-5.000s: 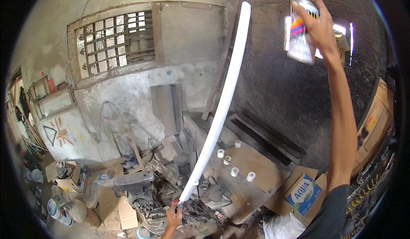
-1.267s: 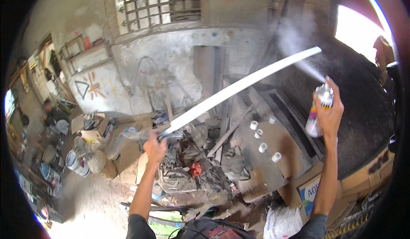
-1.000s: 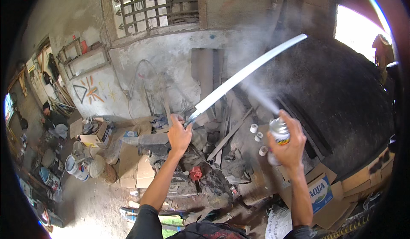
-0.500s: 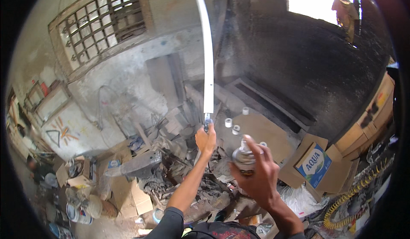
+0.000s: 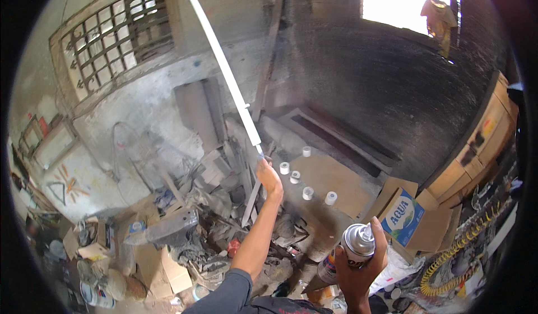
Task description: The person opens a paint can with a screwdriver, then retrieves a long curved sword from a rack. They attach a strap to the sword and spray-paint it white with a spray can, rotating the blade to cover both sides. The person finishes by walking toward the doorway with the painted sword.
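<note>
My left hand (image 5: pixel 269 178) is reached out ahead, its fingers closed round a short grip below the lower end of a white scabbard (image 5: pixel 219 61). Long, slim and slightly curved, the scabbard leans up and to the left, and a small knob stands out from its side. What the fingers hold is mostly hidden by the hand. Low on the right, my right hand (image 5: pixel 361 277) grips a spray can (image 5: pixel 354 242) with a silvery top. The index finger reaches up beside the white nozzle; whether it presses cannot be made out.
Several small white cylinders (image 5: pixel 307 193) stand on and beside a flat cardboard sheet (image 5: pixel 336 174). An open carton (image 5: pixel 403 216) and a coiled yellow hose (image 5: pixel 434 272) lie at the right. Scrap and rags (image 5: pixel 216 202) cover the floor. A barred window (image 5: pixel 115 36) is set in the left wall.
The scabbard's top has tipped left, and its side knob now shows. My right hand has drawn the spray can down and to the right, away from the scabbard, uncovering more white cylinders.
</note>
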`<state>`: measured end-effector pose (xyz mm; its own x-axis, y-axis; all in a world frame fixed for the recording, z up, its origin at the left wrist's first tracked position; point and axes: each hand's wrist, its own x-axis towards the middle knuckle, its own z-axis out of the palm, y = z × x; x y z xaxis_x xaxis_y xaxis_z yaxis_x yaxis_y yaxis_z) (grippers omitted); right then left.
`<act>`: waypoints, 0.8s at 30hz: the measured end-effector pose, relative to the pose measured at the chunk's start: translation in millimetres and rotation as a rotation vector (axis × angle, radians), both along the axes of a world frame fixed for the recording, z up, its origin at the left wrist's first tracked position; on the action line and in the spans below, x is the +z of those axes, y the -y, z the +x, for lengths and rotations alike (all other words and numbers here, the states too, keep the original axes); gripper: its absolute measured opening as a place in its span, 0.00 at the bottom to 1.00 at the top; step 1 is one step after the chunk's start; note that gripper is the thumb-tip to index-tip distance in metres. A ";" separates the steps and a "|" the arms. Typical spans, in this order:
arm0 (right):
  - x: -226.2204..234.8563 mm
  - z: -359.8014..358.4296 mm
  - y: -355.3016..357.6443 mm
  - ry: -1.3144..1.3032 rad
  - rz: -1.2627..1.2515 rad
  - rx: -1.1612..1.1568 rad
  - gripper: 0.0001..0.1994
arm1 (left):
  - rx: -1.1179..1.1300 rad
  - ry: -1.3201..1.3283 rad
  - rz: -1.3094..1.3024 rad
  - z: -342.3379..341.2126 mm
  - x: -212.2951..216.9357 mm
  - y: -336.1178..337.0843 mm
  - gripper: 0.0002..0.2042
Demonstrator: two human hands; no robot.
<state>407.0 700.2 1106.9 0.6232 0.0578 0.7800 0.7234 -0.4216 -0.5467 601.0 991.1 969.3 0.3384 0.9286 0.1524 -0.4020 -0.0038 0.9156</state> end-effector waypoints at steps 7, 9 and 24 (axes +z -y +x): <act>-6.4 -25.0 -35.1 -0.002 -0.109 0.282 0.34 | 0.108 0.114 0.104 -43.9 -26.1 -11.0 0.22; -11.4 -27.4 -46.4 -0.077 -0.073 0.257 0.35 | 0.043 0.151 0.057 -66.1 -25.1 -17.7 0.20; -22.2 -23.7 -125.3 -0.109 -0.083 0.492 0.35 | -0.061 0.244 -0.192 -162.8 -18.3 -75.4 0.10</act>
<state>383.3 825.5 1084.7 0.5841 0.4239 0.6922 0.7878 -0.0906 -0.6092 438.2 1066.5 951.0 0.3696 0.9273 0.0599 -0.6039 0.1907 0.7739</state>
